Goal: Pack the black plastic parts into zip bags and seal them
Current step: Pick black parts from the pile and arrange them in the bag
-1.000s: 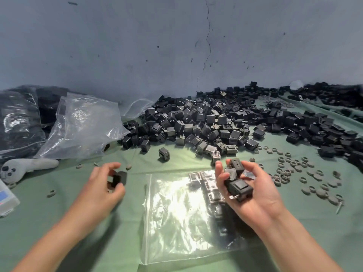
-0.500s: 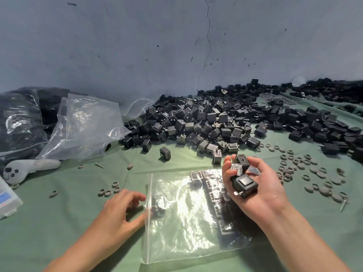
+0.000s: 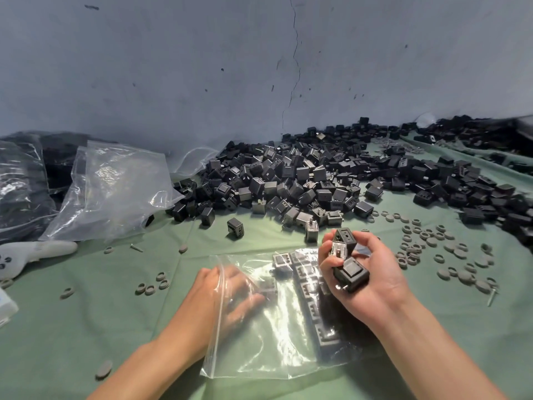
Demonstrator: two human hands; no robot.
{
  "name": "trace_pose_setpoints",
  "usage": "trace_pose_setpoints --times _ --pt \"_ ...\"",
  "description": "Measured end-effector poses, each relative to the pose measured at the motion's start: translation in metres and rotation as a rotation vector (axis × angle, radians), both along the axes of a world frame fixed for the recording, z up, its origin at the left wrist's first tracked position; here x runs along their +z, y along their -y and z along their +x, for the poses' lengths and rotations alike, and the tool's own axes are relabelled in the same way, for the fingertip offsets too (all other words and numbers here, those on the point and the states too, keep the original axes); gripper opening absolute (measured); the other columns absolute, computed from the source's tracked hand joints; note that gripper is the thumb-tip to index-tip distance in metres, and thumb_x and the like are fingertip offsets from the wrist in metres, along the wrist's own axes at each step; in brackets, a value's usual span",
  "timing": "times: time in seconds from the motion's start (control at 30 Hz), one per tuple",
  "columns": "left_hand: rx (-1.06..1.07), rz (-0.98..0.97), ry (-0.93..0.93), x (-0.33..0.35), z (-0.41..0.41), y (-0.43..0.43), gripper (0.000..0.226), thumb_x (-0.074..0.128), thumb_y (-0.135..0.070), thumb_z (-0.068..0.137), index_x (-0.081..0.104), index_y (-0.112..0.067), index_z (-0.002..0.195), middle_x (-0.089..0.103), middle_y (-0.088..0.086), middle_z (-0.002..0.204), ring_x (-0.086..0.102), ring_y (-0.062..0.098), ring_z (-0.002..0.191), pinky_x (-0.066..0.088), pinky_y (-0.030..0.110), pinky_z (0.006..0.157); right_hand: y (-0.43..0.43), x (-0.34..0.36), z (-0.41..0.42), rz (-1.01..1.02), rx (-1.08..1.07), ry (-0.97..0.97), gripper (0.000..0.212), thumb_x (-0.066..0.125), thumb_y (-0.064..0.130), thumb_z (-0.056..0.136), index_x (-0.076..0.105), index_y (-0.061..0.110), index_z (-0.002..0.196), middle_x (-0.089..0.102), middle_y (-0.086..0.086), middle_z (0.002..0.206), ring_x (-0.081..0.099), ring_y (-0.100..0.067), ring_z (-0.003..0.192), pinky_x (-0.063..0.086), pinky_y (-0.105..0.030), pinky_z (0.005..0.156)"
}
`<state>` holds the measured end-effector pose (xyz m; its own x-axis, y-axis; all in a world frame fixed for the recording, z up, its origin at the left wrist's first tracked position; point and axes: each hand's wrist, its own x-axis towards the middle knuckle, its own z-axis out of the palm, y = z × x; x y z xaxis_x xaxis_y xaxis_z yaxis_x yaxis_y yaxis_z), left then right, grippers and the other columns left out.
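Observation:
A clear zip bag (image 3: 274,345) lies flat on the green cloth in front of me, with a row of black plastic parts (image 3: 314,287) lined up inside it. My left hand (image 3: 227,290) is inside the bag through its left mouth, fingers stretched out against a black part (image 3: 266,285) at their tips. My right hand (image 3: 366,272) hovers over the bag's right side and grips three black parts (image 3: 350,274) stacked in its curled fingers. The big pile of loose black parts (image 3: 288,180) spreads behind the bag.
Empty clear bags (image 3: 115,183) and filled dark bags (image 3: 20,180) lie at the left. A white controller (image 3: 34,251) sits near them. Grey rubber rings (image 3: 418,243) are scattered at the right, a few more (image 3: 153,285) and a screw (image 3: 135,247) at the left.
My left hand, which pinched a black part a second ago, has gone to the bag's mouth and slid inside with the part. My right hand has barely moved.

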<state>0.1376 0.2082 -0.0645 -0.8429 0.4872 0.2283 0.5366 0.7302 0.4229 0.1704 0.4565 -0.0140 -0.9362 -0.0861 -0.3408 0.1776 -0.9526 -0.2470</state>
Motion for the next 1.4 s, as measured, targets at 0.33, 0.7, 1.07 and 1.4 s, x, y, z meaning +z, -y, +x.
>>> trace_pose_setpoints --times 0.33,0.7,1.07,1.4 --pt "-0.13 -0.061 0.074 0.001 0.011 0.021 0.032 0.034 -0.075 0.093 0.045 -0.067 0.121 0.029 -0.049 0.132 0.033 -0.021 0.124 0.043 0.014 0.088 -0.007 -0.001 -0.002 0.026 0.011 -0.01 0.023 0.058 0.021 0.083 0.061 0.005 0.099 0.064 -0.004 0.09 0.059 -0.015 0.067 0.046 -0.02 0.043" --pt "-0.224 -0.168 -0.006 -0.001 -0.007 -0.01 0.044 0.016 -0.075 0.095 0.041 -0.066 0.13 0.045 -0.03 0.137 0.032 -0.013 0.128 0.043 0.032 0.106 -0.005 -0.005 -0.001 0.053 0.014 -0.017 0.026 0.058 0.02 0.081 0.059 0.011 0.105 0.063 -0.003 0.089 0.058 -0.015 0.067 0.044 -0.02 0.043" --pt "-0.165 -0.215 0.048 0.007 0.007 -0.01 0.058 0.013 -0.081 0.088 0.039 -0.063 0.136 0.023 -0.028 0.145 0.025 -0.008 0.129 0.031 0.024 0.11 0.004 -0.001 -0.006 0.162 0.033 0.023 0.036 0.075 0.023 0.08 0.065 0.002 0.109 0.07 -0.007 0.098 0.059 -0.013 0.066 0.044 -0.019 0.039" --pt "0.261 0.252 -0.127 0.044 0.014 0.035 0.03 0.057 -0.008 0.091 0.067 -0.034 0.08 0.066 -0.021 0.089 0.06 0.0 0.084 0.039 0.011 0.069 0.014 -0.002 -0.007 0.387 0.13 -0.148 0.039 0.081 0.036 0.081 0.07 0.01 0.108 0.067 -0.008 0.093 0.056 -0.014 0.065 0.044 -0.021 0.037"
